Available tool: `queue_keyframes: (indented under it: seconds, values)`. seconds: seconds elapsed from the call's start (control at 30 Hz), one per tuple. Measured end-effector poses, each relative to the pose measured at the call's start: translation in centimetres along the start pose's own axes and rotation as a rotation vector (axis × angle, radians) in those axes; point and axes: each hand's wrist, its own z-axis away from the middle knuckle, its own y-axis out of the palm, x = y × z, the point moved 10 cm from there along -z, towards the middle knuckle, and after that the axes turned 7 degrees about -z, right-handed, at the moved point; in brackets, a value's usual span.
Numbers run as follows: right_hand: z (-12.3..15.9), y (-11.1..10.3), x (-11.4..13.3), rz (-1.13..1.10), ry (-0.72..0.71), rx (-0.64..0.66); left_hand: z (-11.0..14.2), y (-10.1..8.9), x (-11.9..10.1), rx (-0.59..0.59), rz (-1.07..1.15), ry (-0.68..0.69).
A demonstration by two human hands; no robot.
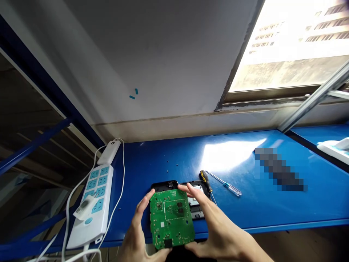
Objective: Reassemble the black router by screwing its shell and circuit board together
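- While the green circuit board (172,223) is held by its edges between both hands, its face with the white printed outline is turned up toward the camera.
- Its left side is clamped by the left hand (135,234), with a fingertip at the upper corner and the thumb along the lower edge.
- Its right side is clamped by the right hand (218,222), with fingers at the upper corner and the thumb at the lower one.
- Just beyond the grip, a black plastic housing (161,185) is partly covered by the board; whether the two touch cannot be told.
- Under the right hand's fingers, a second black housing part (197,211) is partly hidden.
- Just right of that part, a yellow-and-black screwdriver (205,179) is seen, and beside it a clear-handled screwdriver (231,188).
- Farther out, straight beyond the grip, small screws (167,171) are scattered on the blue tabletop (144,160).
- Left of the grip, a white power strip (107,214) with blue sockets is laid, with a white cable (124,171) beside it.
- Well to the right, a dark object (280,170) is blurred by pixelation.
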Motion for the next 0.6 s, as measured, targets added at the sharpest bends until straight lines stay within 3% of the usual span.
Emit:
queue_keyframes:
  seconds: [0.2,0.37,0.47,0.53,0.6]
  values:
    - [0.1,-0.9,1.1,0.094,-0.057,-0.046,-0.9,0.7,-0.8,0.015,-0.128,0.043]
    - [-0.4,-0.5,2.7,0.255,-0.106,0.011,-2.2,1.9,-3.9,-0.003,-0.316,0.282]
    - [-0.7,0.1,4.1,0.29,-0.184,0.062,-2.3,3.1,-4.6,0.043,-0.276,0.399]
    - [-0.7,-0.1,4.6,0.269,-0.213,0.067,-2.3,3.2,-3.8,0.049,-0.136,0.356]
    - [-0.5,-0.7,4.2,0.201,-0.176,0.07,-2.3,2.9,-2.0,0.033,0.104,0.195]
